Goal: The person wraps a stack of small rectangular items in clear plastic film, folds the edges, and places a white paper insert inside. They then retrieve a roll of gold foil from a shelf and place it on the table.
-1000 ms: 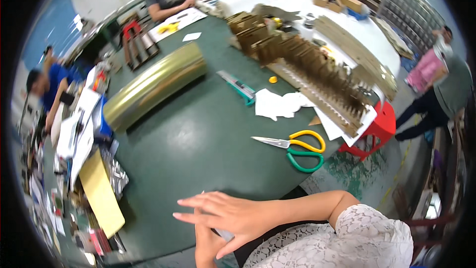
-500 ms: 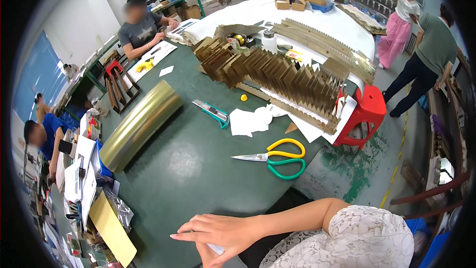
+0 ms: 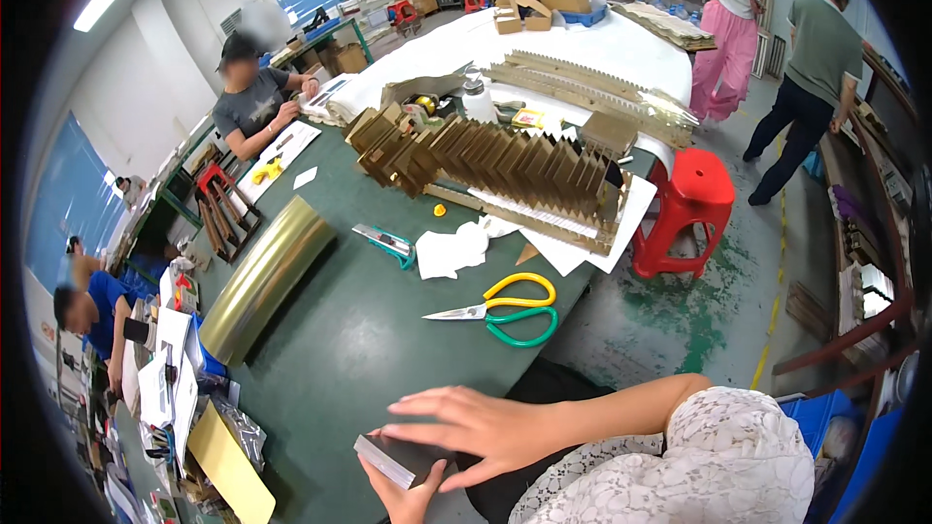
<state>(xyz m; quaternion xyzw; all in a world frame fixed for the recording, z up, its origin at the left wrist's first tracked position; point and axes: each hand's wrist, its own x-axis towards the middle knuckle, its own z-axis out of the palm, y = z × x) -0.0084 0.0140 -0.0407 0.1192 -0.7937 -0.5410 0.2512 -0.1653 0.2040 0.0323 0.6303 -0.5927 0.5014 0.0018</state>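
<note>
Hands, two, bare. Left hand [image 3: 406, 505]: at the near edge of the tabletop [image 3: 340, 378], thumb and fingers bent round a small stack of thin sheets [image 3: 386, 464], gripping it by its sides. Right hand [image 3: 476, 427]: palm down over the stack, fingers spread and pointing left; whether it touched the upper face could not be told.

Stack of thin sheets: dark upper face, pale layered edge, tilted, held in the left hand near the front of the green tabletop.

Scissors [image 3: 482, 311], one pair: one yellow grip, one green, blades pointing left; lay beyond the right hand.

Utility knife [image 3: 388, 245], teal body: lay farther off, just left of a torn white paper [image 3: 449, 252].

Cap [image 3: 440, 211], small, yellow: beyond the paper.

Roll of glossy gold film [image 3: 267, 281]: on its side, left part of the tabletop.

Brown folded pieces [image 3: 515, 160], many: stood in a long zigzag row, far right.

Bottle [image 3: 479, 103], white: behind the row.

Yellow sheet [image 3: 231, 466]: near left, among papers and bags.

Stool [image 3: 701, 184], red plastic: on the floor, right of the tabletop.

Co-worker [image 3: 254, 112], capped, dark grey shirt: at the far left side.
</note>
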